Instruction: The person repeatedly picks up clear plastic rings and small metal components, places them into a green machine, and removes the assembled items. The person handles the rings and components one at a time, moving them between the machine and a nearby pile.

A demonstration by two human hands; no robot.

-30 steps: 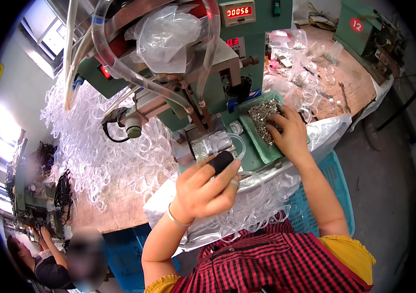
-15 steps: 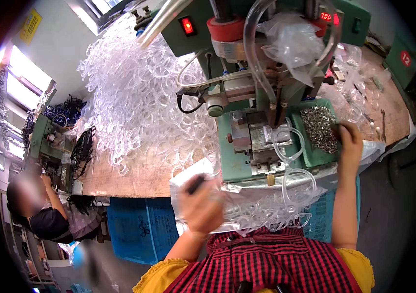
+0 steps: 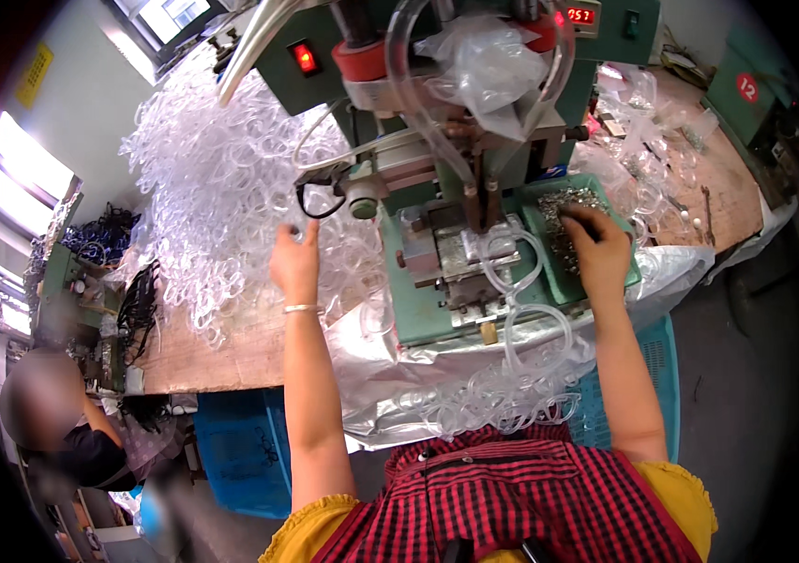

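At the near edge of a large heap of clear plastic loops [image 3: 221, 178] is my left hand [image 3: 296, 263], back upward, with thumb and forefinger apart. Its other fingers are hard to make out. My right hand [image 3: 598, 253] dips into a green tray [image 3: 550, 286] of small metal pieces [image 3: 564, 206]. The fingers there are curled together, and whatever sits between them is too small to tell. Between the hands stands a green bench press [image 3: 418, 319] with a metal fixture [image 3: 460, 253]. A clear loop [image 3: 521, 272] lies at the fixture, linked with others hanging over the front edge.
A blue crate [image 3: 245, 460] stands below the table at left, another [image 3: 657, 375] at right. Silvery sheeting [image 3: 371, 394] covers the table's front edge. Clear hoses and a plastic bag [image 3: 489, 70] hang on the press. A co-worker [image 3: 71, 432] sits far left.
My left hand has moved from the table's front edge up and left to the loop heap. My right hand has shifted from the tray's right rim in over the metal pieces. The view has shifted.
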